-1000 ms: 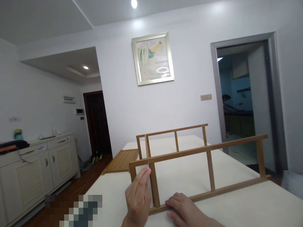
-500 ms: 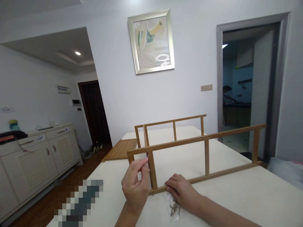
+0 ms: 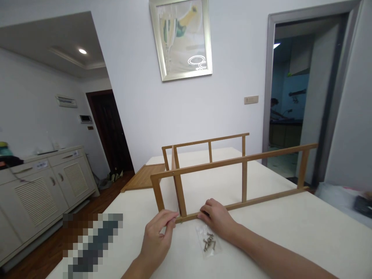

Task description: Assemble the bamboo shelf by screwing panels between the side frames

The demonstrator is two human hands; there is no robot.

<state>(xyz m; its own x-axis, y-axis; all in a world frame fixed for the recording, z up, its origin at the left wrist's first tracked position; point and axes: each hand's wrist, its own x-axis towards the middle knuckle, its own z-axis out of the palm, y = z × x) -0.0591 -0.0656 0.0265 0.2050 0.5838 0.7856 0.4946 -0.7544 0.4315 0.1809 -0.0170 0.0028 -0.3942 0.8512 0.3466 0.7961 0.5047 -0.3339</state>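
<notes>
A wooden rack frame [image 3: 210, 166], made of two ladder-like sides joined by a board near the left end, lies on its side on the white table [image 3: 279, 232]. My left hand [image 3: 158, 234] is at the left end of its near lower rail, thumb and fingers pinched together; what is between them is hidden. My right hand [image 3: 216, 217] rests on the same rail farther right, its fingers curled over the wood. Just below the right hand lies a clear plastic bag [image 3: 208, 242] with several screws [image 3: 209, 243].
A slatted wooden panel [image 3: 145, 177] lies at the table's far left. A pixelated patch [image 3: 93, 242] covers something at the left edge. Beyond are a white cabinet [image 3: 48, 193], a doorway with a person in the room behind, and a plastic-wrapped bundle [image 3: 340, 201] at right.
My left hand has dropped from the near upper rail to the lower rail. My right hand still lies on the lower rail. The view has tilted down slightly, showing more of the screw bag.
</notes>
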